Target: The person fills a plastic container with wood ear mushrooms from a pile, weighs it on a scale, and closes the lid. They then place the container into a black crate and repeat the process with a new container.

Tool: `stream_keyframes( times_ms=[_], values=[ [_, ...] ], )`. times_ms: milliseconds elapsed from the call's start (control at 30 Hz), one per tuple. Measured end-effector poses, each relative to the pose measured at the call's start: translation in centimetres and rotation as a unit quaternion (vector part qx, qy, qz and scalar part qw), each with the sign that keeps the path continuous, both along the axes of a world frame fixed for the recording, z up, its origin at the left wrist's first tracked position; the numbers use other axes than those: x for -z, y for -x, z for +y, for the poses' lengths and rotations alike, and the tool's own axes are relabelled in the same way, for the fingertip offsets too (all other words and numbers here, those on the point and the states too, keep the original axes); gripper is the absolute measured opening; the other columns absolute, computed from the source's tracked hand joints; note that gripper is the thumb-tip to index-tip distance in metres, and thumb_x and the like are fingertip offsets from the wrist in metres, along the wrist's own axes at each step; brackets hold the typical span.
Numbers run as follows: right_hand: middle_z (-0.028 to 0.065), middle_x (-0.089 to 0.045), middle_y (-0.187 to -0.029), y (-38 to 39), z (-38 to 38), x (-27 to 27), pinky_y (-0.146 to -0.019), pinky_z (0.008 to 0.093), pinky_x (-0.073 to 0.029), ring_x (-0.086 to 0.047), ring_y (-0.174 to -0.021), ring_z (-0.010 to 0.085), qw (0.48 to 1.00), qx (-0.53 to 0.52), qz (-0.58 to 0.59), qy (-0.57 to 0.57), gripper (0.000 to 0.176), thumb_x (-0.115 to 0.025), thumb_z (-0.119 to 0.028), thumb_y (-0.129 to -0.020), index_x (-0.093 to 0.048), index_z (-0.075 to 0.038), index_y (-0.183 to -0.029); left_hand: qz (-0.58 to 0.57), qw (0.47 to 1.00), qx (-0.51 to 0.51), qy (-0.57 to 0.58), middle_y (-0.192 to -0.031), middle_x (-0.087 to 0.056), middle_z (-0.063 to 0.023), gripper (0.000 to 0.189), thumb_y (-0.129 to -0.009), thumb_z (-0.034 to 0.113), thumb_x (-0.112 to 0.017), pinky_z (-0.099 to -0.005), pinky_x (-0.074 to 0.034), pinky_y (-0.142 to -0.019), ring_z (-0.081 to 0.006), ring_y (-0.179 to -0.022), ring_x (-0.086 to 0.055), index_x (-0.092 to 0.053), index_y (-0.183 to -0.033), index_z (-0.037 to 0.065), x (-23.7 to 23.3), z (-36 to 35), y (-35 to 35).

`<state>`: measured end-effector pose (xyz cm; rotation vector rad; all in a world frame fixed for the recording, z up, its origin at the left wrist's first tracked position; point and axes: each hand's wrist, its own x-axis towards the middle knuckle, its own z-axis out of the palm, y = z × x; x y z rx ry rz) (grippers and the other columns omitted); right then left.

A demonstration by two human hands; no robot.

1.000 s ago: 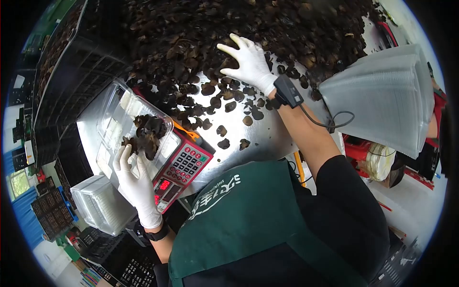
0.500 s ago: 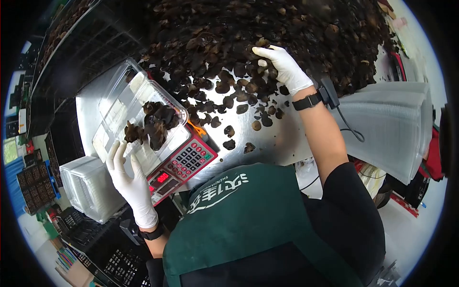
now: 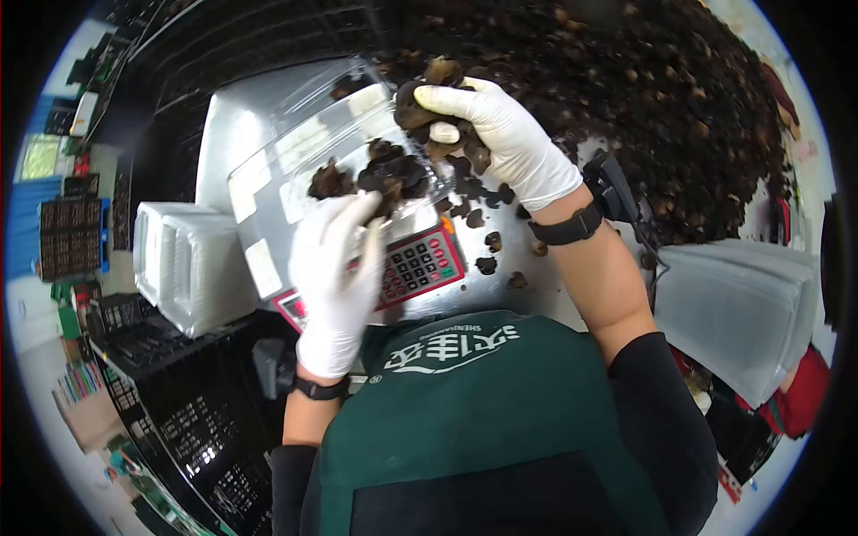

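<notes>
White gloves cover both hands. My right hand [image 3: 487, 134] is closed on a clump of dark mushrooms [image 3: 417, 109], held above the right side of an open clear plastic box [image 3: 331, 134]. More dark mushrooms [image 3: 393, 170] lie in that box, which rests on a red and silver scale [image 3: 420, 268]. My left hand [image 3: 338, 259] is over the front of the box beside those mushrooms, its fingers partly bent and somewhat blurred; whether they touch anything is unclear. Part of the scale's keypad and display is behind my left hand.
A large heap of dark mushrooms [image 3: 626, 98] covers the back and right of the metal table [image 3: 527, 277]. Stacked clear boxes [image 3: 197, 268] stand at the left, and clear lids or trays [image 3: 737, 304] at the right. Black crates [image 3: 197, 420] are at the lower left.
My right hand has come left from the heap with a clump of mushrooms in it. My left hand has shifted right and up over the box's front. The whole view has turned somewhat.
</notes>
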<state>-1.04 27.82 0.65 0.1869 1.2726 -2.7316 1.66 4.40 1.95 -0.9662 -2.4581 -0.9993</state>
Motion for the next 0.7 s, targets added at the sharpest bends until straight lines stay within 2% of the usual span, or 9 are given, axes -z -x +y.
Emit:
stream_keyframes(
  times_ms=[100,200,300,333,433,467,500,600,700],
  values=[
    [0.0007,-0.064,-0.083,0.1,-3.8,-1.2,-0.055,0.0193,-0.044,-0.051,-0.063,0.0038,0.997,-0.005,-0.009,-0.077,0.019,-0.069,-0.015,-0.094,-0.067,0.0,-0.105,-0.267,0.962,0.009,-0.046,-0.081,-0.07,-0.0062,0.015,-0.092,0.01,-0.07,-0.0233,-0.049,-0.063,-0.0105,-0.067,-0.063,-0.071,-0.104,0.0,-1.8,2.9,-1.1],
    [-0.0023,-0.06,-0.072,-0.6,-5.8,-1.1,-0.053,0.0197,-0.043,-0.052,-0.061,0.0037,0.988,-0.019,-0.013,-0.154,0.018,-0.07,-0.019,-0.093,-0.068,-0.001,-0.098,-0.508,0.846,-0.021,-0.161,-0.076,-0.069,-0.0031,0.021,-0.099,0.018,-0.064,-0.0208,-0.042,-0.053,-0.0056,-0.054,-0.055,-0.069,-0.093,-0.001,-0.6,3.5,-0.4],
    [-0.0017,-0.061,-0.073,-0.9,-6.0,-1.5,-0.054,0.0202,-0.042,-0.052,-0.062,0.0036,0.975,-0.02,-0.009,-0.22,0.017,-0.07,-0.019,-0.093,-0.068,-0.003,-0.095,-0.554,0.8,0.025,-0.23,-0.076,-0.069,-0.0035,0.02,-0.099,0.017,-0.063,-0.0201,-0.043,-0.054,-0.0059,-0.054,-0.057,-0.069,-0.092,0.0,0.4,2.4,-0.8],
    [0.0001,-0.063,-0.075,-0.9,-5.7,-1.5,-0.061,0.0228,-0.048,-0.058,-0.067,0.0065,0.965,-0.037,-0.003,-0.26,0.018,-0.071,-0.018,-0.092,-0.068,-0.001,-0.097,-0.566,0.789,0.034,-0.237,-0.074,-0.069,-0.0042,0.023,-0.099,0.018,-0.064,-0.0212,-0.046,-0.053,-0.007,-0.056,-0.06,-0.069,-0.087,-0.001,0.4,2.0,-1.0],
    [0.0032,-0.066,-0.082,0.5,-6.1,0.3,-0.075,0.0264,-0.052,-0.064,-0.079,0.0107,0.874,0.039,0.204,-0.439,0.024,-0.074,-0.017,-0.088,-0.068,0.0,-0.103,-0.566,0.803,-0.002,-0.184,-0.076,-0.07,-0.0059,0.021,-0.098,0.015,-0.064,-0.0212,-0.048,-0.055,-0.008,-0.06,-0.064,-0.069,-0.087,-0.002,0.6,1.1,-2.4],
    [0.0098,-0.07,-0.096,0.8,-5.9,0.4,-0.081,0.0341,-0.054,-0.068,-0.088,0.023,0.86,0.001,0.242,-0.449,0.029,-0.074,-0.022,-0.085,-0.07,-0.002,-0.105,-0.574,0.8,-0.005,-0.175,-0.08,-0.072,-0.0088,0.019,-0.098,0.013,-0.063,-0.0224,-0.052,-0.059,-0.0111,-0.066,-0.069,-0.07,-0.091,-0.004,0.9,0.4,-2.6],
    [0.0108,-0.067,-0.116,0.9,-5.7,0.6,-0.086,0.0379,-0.055,-0.067,-0.101,0.0263,0.753,-0.022,0.298,-0.586,0.039,-0.072,-0.029,-0.085,-0.068,-0.005,-0.115,-0.575,0.797,-0.02,-0.186,-0.082,-0.073,-0.0099,0.019,-0.098,0.012,-0.063,-0.0229,-0.053,-0.061,-0.0122,-0.068,-0.069,-0.07,-0.093,-0.005,1.0,-0.1,-3.0],
    [0.0127,-0.05,-0.145,0.3,-6.3,1.0,-0.1,0.0388,-0.052,-0.056,-0.126,0.0295,0.626,-0.076,0.284,-0.722,0.054,-0.072,-0.029,-0.083,-0.059,-0.014,-0.133,-0.583,0.78,-0.05,-0.221,-0.09,-0.074,-0.0142,0.022,-0.099,0.012,-0.062,-0.0258,-0.057,-0.068,-0.0171,-0.076,-0.073,-0.07,-0.103,-0.007,1.2,-1.7,-3.6],
    [0.012,-0.053,-0.143,-0.4,-5.5,0.3,-0.1,0.0375,-0.052,-0.058,-0.124,0.0292,0.636,0.002,0.343,-0.691,0.051,-0.073,-0.026,-0.082,-0.061,-0.013,-0.13,-0.591,0.77,-0.05,-0.237,-0.09,-0.074,-0.0139,0.023,-0.099,0.014,-0.062,-0.026,-0.057,-0.068,-0.0171,-0.076,-0.073,-0.07,-0.104,-0.007,1.3,-2.9,-3.6]
  ],
)
